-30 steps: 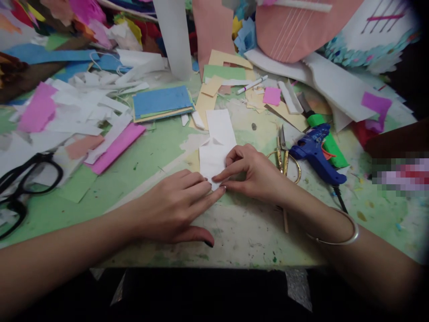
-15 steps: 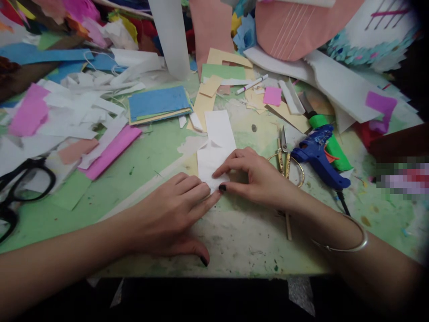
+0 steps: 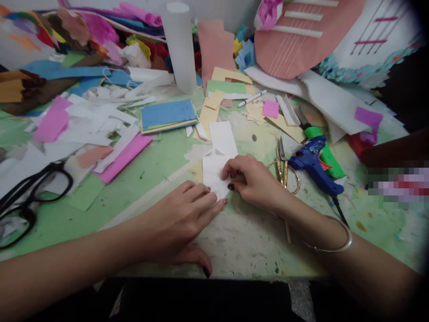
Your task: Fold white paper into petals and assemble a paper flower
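Note:
A folded white paper [image 3: 217,167] lies on the table in front of me, its lower end under my fingers. My left hand [image 3: 182,219] rests palm down across its lower left part, fingers stretched out and pressing the paper, thumb apart near the table edge. My right hand [image 3: 253,183] is at the paper's right edge, fingers curled and thumb bent towards them, closed on that edge. Just right of it lie gold-handled scissors [image 3: 284,167], partly behind my wrist. A blue glue gun [image 3: 310,158] sits farther right beside a green-wrapped knife [image 3: 324,150].
A stack of blue and yellow paper pieces [image 3: 169,114] lies beyond my left hand. White and pink scraps [image 3: 124,158] cover the left side, with black eyeglasses [image 3: 50,188] nearer me. A white cylinder [image 3: 181,49] stands at the back, near a pink guitar-like shape [image 3: 288,49].
My right fingers have curled in and drawn back slightly from the left fingertips, towards the paper's right edge. My left hand still presses the paper. The camera view has tilted up a little.

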`<state>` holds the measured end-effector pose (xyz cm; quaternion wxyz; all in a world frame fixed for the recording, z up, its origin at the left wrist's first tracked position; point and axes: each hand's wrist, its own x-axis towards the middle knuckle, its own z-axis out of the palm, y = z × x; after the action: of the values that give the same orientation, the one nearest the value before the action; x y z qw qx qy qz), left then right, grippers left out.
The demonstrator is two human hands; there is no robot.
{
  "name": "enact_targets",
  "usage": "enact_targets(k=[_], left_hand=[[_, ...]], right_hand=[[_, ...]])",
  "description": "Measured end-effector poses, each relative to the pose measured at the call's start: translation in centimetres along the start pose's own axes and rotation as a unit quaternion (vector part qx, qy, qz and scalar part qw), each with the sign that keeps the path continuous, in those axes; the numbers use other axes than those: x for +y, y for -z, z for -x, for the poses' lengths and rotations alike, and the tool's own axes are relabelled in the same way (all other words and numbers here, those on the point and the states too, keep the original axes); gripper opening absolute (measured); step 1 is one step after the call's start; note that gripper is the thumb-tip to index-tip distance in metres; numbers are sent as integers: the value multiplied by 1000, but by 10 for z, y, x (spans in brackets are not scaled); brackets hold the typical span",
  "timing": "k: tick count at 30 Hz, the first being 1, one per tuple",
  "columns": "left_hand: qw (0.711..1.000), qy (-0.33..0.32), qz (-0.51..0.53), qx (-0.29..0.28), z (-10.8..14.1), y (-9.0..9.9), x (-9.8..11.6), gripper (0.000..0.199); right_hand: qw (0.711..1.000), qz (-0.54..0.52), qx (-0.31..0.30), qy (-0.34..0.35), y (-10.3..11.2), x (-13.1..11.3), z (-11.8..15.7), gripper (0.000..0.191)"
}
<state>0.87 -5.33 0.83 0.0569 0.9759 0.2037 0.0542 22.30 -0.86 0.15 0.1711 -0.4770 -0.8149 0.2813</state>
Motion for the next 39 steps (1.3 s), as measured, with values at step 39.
enact_targets(k=[39], left_hand=[[698, 450, 532, 166, -48, 15, -96, 14]], right_hand=[[976, -19, 164, 139, 8, 7, 9, 22]])
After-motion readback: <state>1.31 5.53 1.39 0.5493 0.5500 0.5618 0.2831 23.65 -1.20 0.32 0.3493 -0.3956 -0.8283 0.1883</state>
